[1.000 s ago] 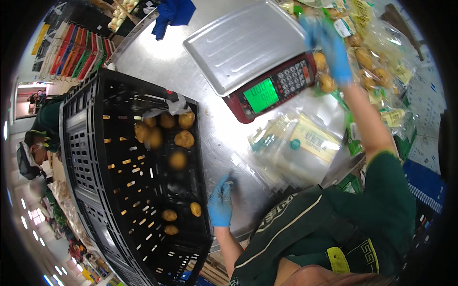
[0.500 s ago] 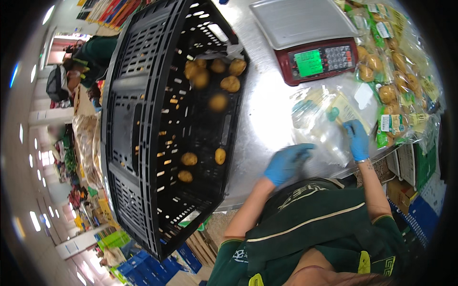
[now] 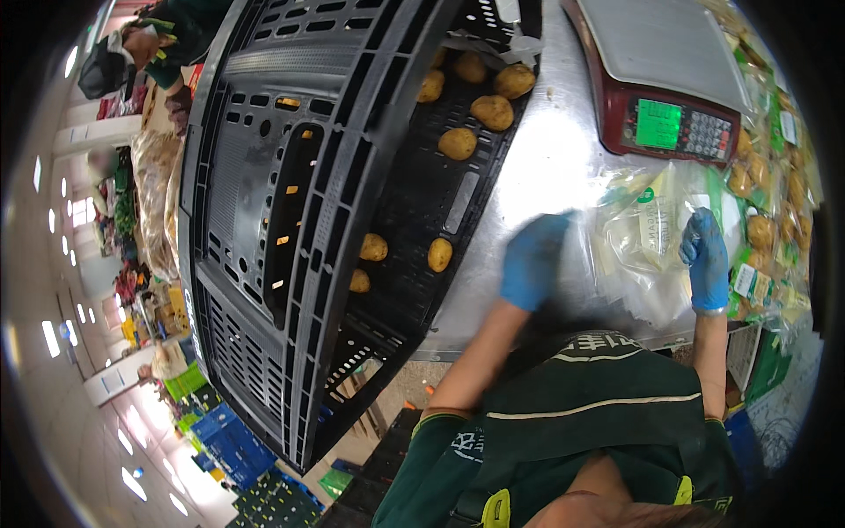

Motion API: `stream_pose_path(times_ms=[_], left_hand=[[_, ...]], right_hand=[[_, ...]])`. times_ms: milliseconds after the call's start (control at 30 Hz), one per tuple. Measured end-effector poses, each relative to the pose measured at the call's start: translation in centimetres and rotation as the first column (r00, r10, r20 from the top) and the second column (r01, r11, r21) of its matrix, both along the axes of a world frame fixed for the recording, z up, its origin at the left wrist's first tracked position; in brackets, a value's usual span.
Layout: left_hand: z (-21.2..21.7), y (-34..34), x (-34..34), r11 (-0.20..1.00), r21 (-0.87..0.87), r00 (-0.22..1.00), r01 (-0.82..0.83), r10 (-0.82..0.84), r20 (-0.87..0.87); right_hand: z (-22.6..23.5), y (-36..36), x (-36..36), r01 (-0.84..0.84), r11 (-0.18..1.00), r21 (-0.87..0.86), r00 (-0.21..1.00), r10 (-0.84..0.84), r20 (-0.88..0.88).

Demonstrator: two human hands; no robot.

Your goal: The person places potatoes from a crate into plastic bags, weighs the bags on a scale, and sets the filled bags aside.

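A clear plastic bag (image 3: 638,233) with green print lies flat on the steel table, with nothing visible inside. My right hand (image 3: 706,264), in a blue glove, is closed at the bag's right edge, fingertips pinching the film. Left of the bag, my left hand (image 3: 534,261), also gloved in blue, is smeared by motion over the table, so its fingers cannot be read. A big black crate (image 3: 264,194) tilts on its side to the left, its open side facing the table. Several loose potatoes (image 3: 491,113) rest inside it, most toward the far end.
Behind the bag stands a dark red scale (image 3: 616,97) with a grey pan and lit green display. Filled potato bags (image 3: 761,233) are heaped along the right side. Another person (image 3: 167,53) is at the far left, beyond the crate. Blue crates (image 3: 233,444) stand lower left.
The whole view has shifted. Two potatoes that were blurred in motion in the crate now appear still. My left hand has swung away from the bag's near left edge, fingers pointing farther forward.
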State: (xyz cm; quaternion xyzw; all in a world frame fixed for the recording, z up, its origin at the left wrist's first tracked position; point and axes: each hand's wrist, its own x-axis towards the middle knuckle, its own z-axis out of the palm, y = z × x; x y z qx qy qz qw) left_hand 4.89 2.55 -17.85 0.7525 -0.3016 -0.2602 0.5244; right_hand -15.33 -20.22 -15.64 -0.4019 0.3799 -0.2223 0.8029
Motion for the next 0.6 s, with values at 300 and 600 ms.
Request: stream_pose_path(times_ms=[300,600], left_hand=[[-5.1,11.9,5.7,0.658,0.47,0.696,-0.588,0.116,0.709],[-8.3,19.4,8.1,0.43,0.171,0.456,-0.886,0.746,0.485]], right_hand=[[2.6,4.2,6.4,-0.348,0.935,-0.063,0.826,0.275,-0.493],[1.1,6.2,8.1,-0.488,0.83,-0.269,0.806,0.31,-0.505]])
